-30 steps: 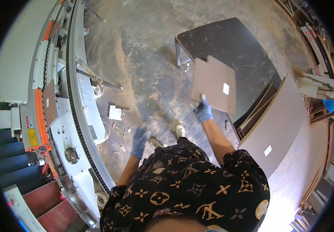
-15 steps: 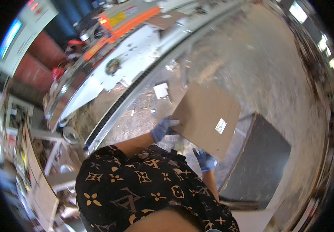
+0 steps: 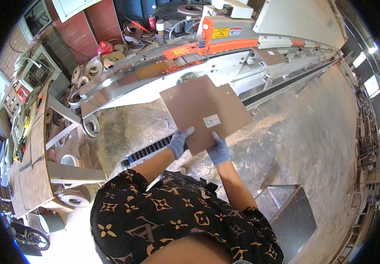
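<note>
A brown flat panel [image 3: 203,105] with a stepped outline at its far right side and a pale label [image 3: 212,120] is held up in front of me. My left hand [image 3: 179,142], in a blue-grey glove, grips its near left edge with the thumb on top. At the near edge, further right, my gloved right hand [image 3: 219,151] is closed on the same panel, thumb on its face. The fingers beneath are hidden. Beyond the panel runs a long machine with an orange rail [image 3: 185,49] and a black roller track [image 3: 152,149] along its near side.
Another brown panel [image 3: 270,56] lies in the machine further right. A dark box-like stand [image 3: 292,222] is on the floor at the lower right. To the left are a wooden-topped table [image 3: 31,171] and several rolls of edge banding [image 3: 92,126].
My view has swung left toward the machine. The panel has come round with me, and my right hand, before apart from it or at its underside, now clasps its near edge.
</note>
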A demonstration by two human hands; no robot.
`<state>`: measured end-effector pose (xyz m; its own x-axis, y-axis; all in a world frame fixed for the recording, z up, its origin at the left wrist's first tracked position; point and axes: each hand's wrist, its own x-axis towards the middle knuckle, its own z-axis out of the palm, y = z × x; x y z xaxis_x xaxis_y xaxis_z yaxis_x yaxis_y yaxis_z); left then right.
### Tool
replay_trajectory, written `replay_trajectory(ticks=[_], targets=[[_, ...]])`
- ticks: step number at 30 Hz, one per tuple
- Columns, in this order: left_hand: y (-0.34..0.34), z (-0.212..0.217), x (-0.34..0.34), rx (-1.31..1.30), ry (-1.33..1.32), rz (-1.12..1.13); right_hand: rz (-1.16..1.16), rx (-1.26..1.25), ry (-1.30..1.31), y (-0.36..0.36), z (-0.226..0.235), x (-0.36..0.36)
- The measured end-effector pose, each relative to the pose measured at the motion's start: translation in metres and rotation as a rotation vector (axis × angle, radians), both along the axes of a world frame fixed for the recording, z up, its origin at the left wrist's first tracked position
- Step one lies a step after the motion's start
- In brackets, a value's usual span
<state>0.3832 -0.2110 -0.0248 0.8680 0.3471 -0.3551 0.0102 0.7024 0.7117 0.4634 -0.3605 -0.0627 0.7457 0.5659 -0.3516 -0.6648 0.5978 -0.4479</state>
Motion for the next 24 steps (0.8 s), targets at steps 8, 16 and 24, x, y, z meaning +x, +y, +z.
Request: replay_trajectory(ticks=[8,16,24], targets=[[0.155,-0.060,0.065,-0.009,-0.066,0.194,0.270,-0.019,0.030,0.098,0.009,0.045],[0.231,-0.054,0.120,-0.177,0.173,0.198,0.262,-0.043,0.053,0.050,0.018,0.012],[0.249,-0.098,0.158,-0.205,0.125,0.294,0.078,-0.060,0.123,-0.003,0.022,-0.017]])
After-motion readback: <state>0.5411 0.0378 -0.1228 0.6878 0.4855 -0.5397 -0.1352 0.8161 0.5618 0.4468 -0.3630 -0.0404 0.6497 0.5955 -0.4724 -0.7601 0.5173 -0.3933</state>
